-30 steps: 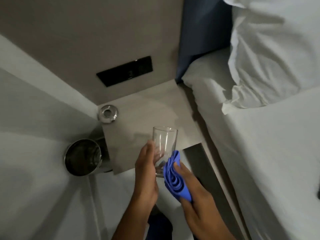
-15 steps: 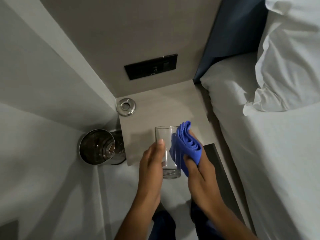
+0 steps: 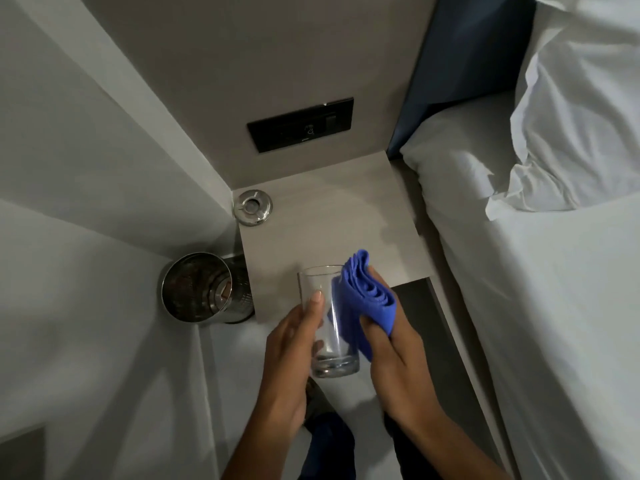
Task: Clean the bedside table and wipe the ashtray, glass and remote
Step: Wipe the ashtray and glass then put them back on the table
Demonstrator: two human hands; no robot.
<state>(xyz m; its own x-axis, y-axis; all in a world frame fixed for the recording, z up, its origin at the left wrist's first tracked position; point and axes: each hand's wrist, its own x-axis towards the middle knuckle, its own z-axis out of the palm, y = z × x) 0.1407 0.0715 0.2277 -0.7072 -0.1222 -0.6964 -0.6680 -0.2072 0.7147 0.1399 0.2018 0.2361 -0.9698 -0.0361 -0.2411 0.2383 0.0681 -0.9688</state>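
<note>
Standing on the floor at the left: a shiny perforated metal bin (image 3: 204,289); sitting at the bedside table's (image 3: 346,216) back-left corner: a round steel ashtray (image 3: 252,207). Gripping a clear straight-sided glass (image 3: 327,323) upright off the table's front edge: left hand (image 3: 294,362). Pressing a folded, ribbed blue cloth (image 3: 367,299) against its side: right hand (image 3: 398,355), clutching it.

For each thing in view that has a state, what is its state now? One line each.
glass: upright, empty, held off the table
blue cloth: folded, pressed on the glass's side
left hand: gripping the glass
right hand: gripping the cloth
ashtray: on the bedside table, empty
metal bin: open, on the floor
</note>
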